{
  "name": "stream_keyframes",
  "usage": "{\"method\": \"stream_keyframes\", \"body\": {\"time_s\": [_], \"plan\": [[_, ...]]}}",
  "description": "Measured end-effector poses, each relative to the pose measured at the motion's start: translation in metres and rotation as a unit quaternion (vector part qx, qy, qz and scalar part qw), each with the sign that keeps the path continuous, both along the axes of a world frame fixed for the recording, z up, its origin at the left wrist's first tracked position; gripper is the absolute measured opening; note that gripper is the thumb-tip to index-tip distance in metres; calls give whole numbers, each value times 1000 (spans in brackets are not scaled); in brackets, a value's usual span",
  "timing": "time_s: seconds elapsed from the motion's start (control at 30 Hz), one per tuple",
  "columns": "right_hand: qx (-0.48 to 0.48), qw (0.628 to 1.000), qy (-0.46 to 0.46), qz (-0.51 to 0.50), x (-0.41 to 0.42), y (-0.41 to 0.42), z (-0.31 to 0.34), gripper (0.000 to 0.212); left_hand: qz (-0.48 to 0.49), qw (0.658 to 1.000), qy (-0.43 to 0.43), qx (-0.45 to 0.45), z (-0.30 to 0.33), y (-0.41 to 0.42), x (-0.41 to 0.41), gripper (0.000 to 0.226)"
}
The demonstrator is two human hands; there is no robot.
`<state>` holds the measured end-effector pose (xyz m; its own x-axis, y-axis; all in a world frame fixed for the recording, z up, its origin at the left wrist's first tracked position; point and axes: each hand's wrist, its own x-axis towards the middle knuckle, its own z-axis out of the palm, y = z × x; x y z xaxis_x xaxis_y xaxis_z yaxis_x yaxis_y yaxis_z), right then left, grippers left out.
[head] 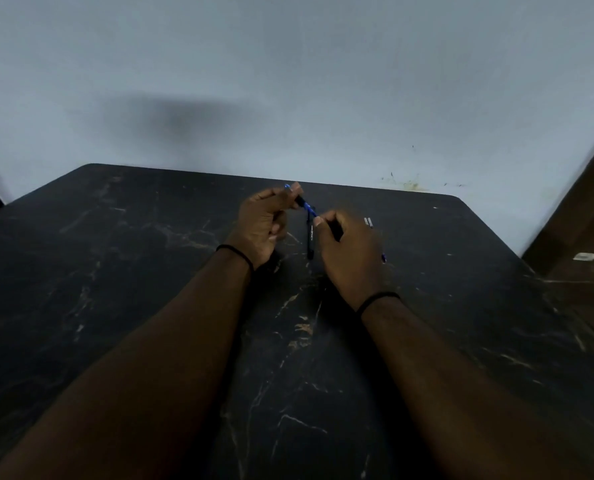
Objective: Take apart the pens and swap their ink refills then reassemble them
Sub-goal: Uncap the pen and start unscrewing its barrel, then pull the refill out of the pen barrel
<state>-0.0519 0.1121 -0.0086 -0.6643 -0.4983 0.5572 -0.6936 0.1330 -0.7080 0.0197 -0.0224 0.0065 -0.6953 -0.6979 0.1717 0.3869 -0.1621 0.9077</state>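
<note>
Head view, held pen: a blue and black pen (306, 204) is raised above the table between both hands, its long axis slanting from the far-left end down to the near-right end.
Left hand: the left hand (261, 230) has its fingertips pinched on the far, upper end of that pen, where a blue tip shows past the fingers.
Right hand: the right hand (349, 252) is closed on the near, lower end, thumb pressed along the barrel.
Second pen: a black pen (311, 237) lies flat on the table just below and between the hands, long axis running almost straight away from the person.
Writing: a thin line of white print runs along the black pen; too small to read.
Small parts: a pale, short piece (368, 222) lies just beyond the right hand, and a bit of blue (384, 258) peeks out at that hand's right edge; what either is cannot be told.
Wrists: a thin black band circles each wrist.
Surface: a dark marbled table (150, 271) with pale veins, set against a grey-blue wall (288, 81).
</note>
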Motion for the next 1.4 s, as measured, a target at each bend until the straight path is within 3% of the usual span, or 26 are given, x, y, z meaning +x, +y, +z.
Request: {"method": "stream_keyframes", "body": {"time_s": [0.13, 0.23, 0.3, 0.43, 0.6, 0.73, 0.9, 1.03, 1.1, 1.2, 1.4], "plan": [[-5, 1000, 23, -14, -3, -1, -2, 17, 58, 998, -16, -21, 7, -5, 2, 30], [-5, 999, 19, -30, -4, -1, -3, 16, 183, 974, -80, -108, 7, -8, 2, 41], [-6, 999, 16, -33, -5, 0, -3, 16, 244, 929, -166, -223, 3, -11, 2, 44], [-4, 999, 10, -37, -5, 0, -2, 17, 257, 804, -366, -391, -6, -10, 6, 43], [2, 998, 16, -54, -4, 0, -2, 17, 221, 748, -471, -411, -5, -9, 2, 35], [4, 999, 11, -51, -4, 0, -2, 19, 253, 703, -501, -437, -7, -10, 3, 33], [-13, 999, 0, -45, -5, 0, -3, 19, 313, 697, -465, -448, -8, -7, 3, 46], [-149, 987, -17, -54, -7, 1, 4, 11, 358, 755, -238, -495, -3, 11, 1, 32], [-184, 980, -5, -74, -10, 3, 9, 11, 310, 757, -177, -547, -2, 23, -4, 20], [-206, 976, -21, -74, -14, 4, 13, 12, 223, 744, -160, -610, -5, 37, -14, 11], [-286, 950, -119, -27, -8, 2, 25, 10, 93, 797, -113, -586, -4, 50, -13, 23]]}}
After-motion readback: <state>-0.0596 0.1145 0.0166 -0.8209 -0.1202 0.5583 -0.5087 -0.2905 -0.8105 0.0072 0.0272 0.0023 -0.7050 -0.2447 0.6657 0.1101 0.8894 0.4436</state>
